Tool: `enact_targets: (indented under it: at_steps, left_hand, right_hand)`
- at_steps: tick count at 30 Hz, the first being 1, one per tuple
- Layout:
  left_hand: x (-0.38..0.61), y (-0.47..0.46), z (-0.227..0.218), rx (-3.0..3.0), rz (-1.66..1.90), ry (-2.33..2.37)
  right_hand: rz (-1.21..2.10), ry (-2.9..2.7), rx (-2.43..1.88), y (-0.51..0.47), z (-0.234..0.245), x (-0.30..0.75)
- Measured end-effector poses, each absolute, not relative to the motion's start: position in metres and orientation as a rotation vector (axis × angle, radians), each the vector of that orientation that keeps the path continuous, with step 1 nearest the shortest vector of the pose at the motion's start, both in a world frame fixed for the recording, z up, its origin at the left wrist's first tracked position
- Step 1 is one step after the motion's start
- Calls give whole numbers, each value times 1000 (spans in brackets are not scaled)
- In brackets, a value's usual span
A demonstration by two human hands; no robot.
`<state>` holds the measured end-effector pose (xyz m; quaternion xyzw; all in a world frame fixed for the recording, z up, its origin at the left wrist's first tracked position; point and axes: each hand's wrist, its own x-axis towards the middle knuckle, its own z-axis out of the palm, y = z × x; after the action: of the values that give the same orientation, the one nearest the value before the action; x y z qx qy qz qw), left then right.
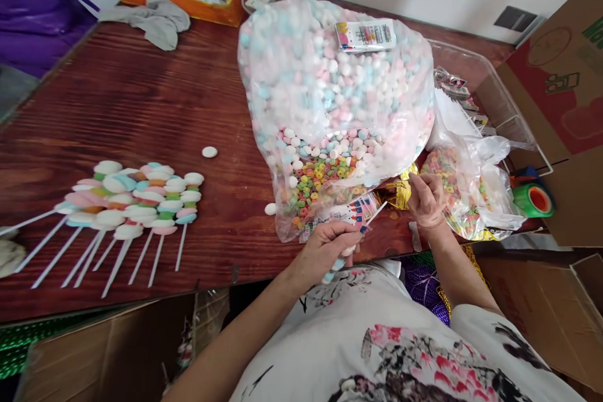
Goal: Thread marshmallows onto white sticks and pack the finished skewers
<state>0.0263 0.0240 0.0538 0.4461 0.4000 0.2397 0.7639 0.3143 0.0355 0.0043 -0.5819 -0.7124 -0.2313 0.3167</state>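
My left hand is closed round a candy skewer: its bare white stick points up and to the right, and pale blue and white candies show below the fingers. To the right, my right hand pinches at a bundle of shiny gold foil strips by the table edge. How many strips its fingertips hold is hidden. Just beyond both hands lies a big clear bag of pastel candies, with colourful candy rings at its near end. A printed packet lies beside my left hand.
Finished candy skewers lie grouped on the left of the wooden table. Single white candies lie loose. A second bag of rings, green tape, a clear bin and a cardboard box stand right; an orange tray stands behind.
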Motion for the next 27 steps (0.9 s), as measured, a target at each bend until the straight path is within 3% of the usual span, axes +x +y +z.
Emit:
enact_targets:
  at_steps: [11,14,20,23,27]
  left_hand:
    - [102,77,52,693,585,648]
    - [105,83,46,899,696,649]
    - [72,71,48,1704,771,494]
    - [57,59,52,1784,771,551]
    - [40,49,56,1700,875,688]
  right_hand:
    - [-303,-1654,-1420,41,12,268]
    - [87,-1339,-1362,41,14,261]
    - [1273,-1192,-1199,30,39,265]
    - [1506,-1298,-1181,31,55,263]
    - [1552,-1397,-1138,34,61,251]
